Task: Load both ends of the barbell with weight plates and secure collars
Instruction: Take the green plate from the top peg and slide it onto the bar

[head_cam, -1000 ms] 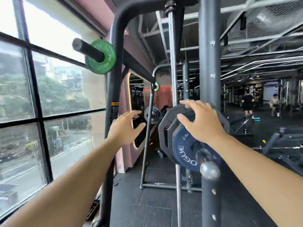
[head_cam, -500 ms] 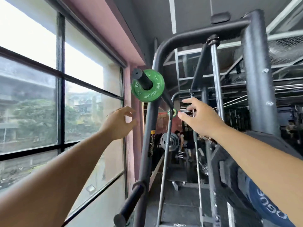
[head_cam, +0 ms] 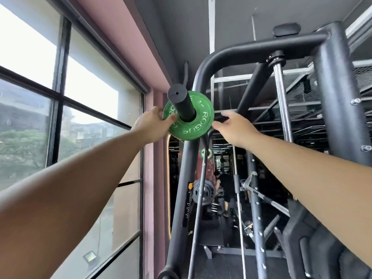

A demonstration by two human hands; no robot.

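Note:
A small green weight plate [head_cam: 193,127] marked ROGUE hangs on a black storage peg [head_cam: 179,101] high on the rack's curved upright. My left hand [head_cam: 149,125] grips the plate's left rim, thumb on its front face and fingers behind. My right hand [head_cam: 235,129] is at the plate's right rim, thumb tip touching the edge and fingers spread. No barbell sleeve or collar is in view.
The black rack frame [head_cam: 231,55] arches overhead, with a chrome guide rod [head_cam: 281,101] to the right. Large black plates [head_cam: 322,248] sit at the lower right. A window [head_cam: 30,117] fills the left. Another green plate [head_cam: 206,153] and a person [head_cam: 225,190] are farther back.
My view swung up from the loaded blue plate to the peg. Both hands rose and closed in on the green plate; the left now grips its rim, the right touches it.

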